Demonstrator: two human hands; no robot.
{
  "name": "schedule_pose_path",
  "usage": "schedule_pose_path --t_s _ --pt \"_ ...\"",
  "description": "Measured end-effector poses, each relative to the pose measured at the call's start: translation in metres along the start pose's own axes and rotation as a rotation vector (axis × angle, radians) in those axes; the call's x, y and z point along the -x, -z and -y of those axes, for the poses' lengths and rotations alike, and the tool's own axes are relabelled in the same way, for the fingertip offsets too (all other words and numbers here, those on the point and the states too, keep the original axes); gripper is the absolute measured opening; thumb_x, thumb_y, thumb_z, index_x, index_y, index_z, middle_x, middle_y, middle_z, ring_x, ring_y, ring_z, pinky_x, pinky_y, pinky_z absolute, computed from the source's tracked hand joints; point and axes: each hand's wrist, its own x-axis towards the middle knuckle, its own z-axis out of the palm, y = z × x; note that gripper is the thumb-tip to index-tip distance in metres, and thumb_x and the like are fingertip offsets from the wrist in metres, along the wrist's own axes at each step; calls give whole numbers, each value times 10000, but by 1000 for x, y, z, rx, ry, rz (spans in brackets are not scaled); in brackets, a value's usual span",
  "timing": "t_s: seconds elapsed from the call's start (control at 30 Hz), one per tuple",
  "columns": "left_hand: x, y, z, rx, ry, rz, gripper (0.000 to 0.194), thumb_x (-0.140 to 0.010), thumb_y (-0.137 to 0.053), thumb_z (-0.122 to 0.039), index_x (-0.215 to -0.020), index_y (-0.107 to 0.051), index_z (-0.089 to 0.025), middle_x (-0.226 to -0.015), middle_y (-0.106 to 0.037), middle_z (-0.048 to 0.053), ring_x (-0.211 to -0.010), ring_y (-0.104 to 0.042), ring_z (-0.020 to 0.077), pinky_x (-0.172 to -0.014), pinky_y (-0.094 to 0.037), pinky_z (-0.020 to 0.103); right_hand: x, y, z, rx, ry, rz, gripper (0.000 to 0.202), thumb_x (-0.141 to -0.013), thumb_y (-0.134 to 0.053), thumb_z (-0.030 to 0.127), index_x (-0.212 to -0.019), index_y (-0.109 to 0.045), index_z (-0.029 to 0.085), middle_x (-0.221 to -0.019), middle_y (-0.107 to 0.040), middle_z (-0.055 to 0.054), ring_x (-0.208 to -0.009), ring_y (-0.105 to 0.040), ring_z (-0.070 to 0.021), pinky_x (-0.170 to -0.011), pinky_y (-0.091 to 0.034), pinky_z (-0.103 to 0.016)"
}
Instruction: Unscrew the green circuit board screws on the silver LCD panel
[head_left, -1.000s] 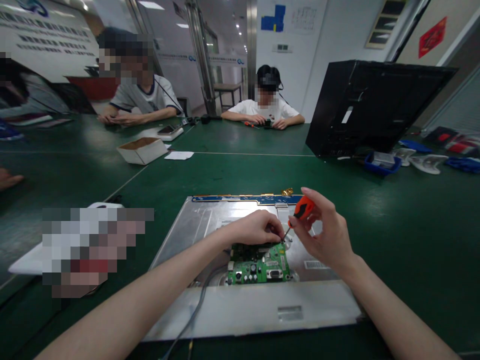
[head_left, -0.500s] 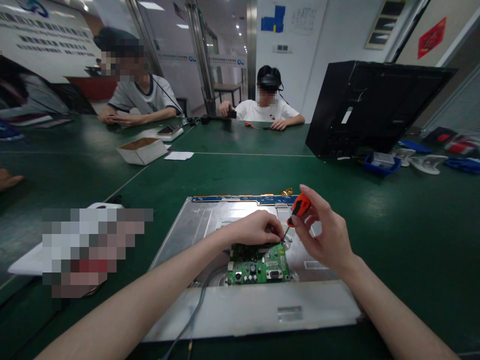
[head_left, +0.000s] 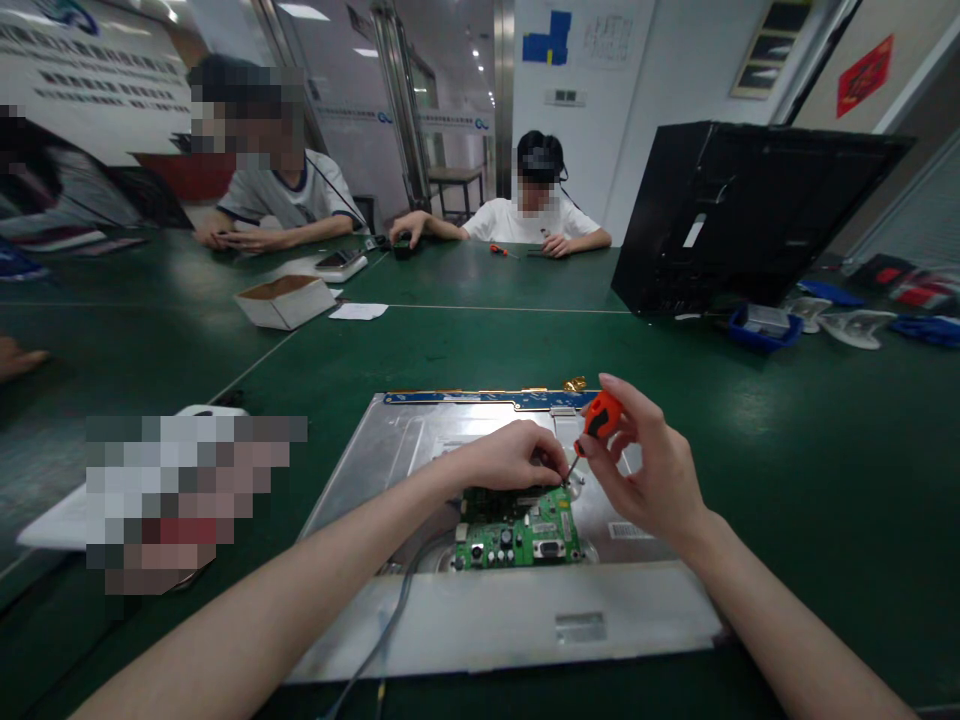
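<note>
Head view: screwdriver (head_left: 602,415) at circuit board (head_left: 517,535).
Our right fingers (head_left: 634,400) clasp the screwdriver; our left fingers (head_left: 552,446) curl at the board's far edge, hold unclear.

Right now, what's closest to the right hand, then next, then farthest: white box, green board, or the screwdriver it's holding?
From the right hand, head view:
1. Screwdriver: held in it.
2. Green board: lower, to its left.
3. White box: farther off, left.
</note>
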Motion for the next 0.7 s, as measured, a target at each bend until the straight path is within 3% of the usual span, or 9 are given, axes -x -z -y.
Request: schedule_pose_path --t_s 0.2,0.7 --pt "0 -1 1 2 5 -10 100 -781 -649 -91 -834 -713 -148 -748 -688 1 -704 -623 139 -661 -459 234 -1 0 1 -28 -11 23 647 -878 -523 134 -1463 -275 256 -876 -640 -15 -622 -635 -131 -478 -518 -222" --pt "0 0 0 -1 2 -7 108 -791 -643 -84 -855 -704 -145 -766 -681 0 -725 -621 137 -676 -463 237 -1 -2 0 69 54 -53 627 -861 -619 153 -1413 -357 294 -800 -632 37 -512 -537 -97 -428 -478 -204"
